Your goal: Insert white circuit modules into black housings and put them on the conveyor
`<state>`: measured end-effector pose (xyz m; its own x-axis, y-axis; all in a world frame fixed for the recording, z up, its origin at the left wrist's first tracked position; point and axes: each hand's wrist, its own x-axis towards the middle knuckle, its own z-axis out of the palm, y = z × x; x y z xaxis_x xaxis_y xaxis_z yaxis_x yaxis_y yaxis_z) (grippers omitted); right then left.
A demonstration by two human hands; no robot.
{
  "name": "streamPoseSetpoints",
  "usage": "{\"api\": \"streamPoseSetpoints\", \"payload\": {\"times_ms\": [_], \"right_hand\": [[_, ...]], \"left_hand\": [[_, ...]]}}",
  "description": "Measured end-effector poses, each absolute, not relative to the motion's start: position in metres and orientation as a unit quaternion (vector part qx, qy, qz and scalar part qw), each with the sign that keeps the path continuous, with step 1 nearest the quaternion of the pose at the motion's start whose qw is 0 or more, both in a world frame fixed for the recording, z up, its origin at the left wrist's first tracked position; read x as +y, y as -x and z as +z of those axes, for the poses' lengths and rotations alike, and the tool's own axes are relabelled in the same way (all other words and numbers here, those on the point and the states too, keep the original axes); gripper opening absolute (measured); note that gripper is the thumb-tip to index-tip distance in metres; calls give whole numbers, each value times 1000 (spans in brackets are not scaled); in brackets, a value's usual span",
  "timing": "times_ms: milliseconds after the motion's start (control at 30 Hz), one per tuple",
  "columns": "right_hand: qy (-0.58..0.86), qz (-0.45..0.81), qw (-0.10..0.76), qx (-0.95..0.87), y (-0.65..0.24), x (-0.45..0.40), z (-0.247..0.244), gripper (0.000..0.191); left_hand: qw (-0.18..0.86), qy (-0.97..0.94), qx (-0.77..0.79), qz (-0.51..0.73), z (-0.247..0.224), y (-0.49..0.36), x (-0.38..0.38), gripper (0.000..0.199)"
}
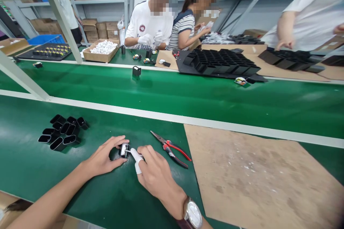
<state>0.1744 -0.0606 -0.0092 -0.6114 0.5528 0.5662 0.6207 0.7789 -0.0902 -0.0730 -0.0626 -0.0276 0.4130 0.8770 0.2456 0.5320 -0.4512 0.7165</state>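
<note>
My left hand [104,156] grips a small black housing [124,150] between thumb and fingers on the green table. White and electronic-looking parts show in the housing's open top. My right hand [152,164], with white covers on a finger and a wristwatch at the wrist, is closed just to the right of it. A thin pale piece reaches from its fingertips into the housing; what exactly it is cannot be made out. Pliers [172,149] with red and black handles lie right of my right hand. Several empty black housings [63,132] stand in a cluster at the left.
A brown cardboard sheet [258,171] covers the right of the table. Behind a pale rail [107,107] runs a green conveyor [172,93] carrying a black housing [136,71]. Across it, people work near black housings [223,61] and a box of white parts [100,57].
</note>
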Motion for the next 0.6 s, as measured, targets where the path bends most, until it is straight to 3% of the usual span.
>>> {"api": "streamPoseSetpoints", "payload": {"times_ms": [467, 600], "right_hand": [[344, -73, 292, -889, -176, -56, -9, 26], [396, -82, 278, -871, -181, -48, -17, 37]], "left_hand": [[275, -796, 459, 283, -28, 74, -63, 78], [301, -790, 460, 271, -27, 75, -65, 83]]}}
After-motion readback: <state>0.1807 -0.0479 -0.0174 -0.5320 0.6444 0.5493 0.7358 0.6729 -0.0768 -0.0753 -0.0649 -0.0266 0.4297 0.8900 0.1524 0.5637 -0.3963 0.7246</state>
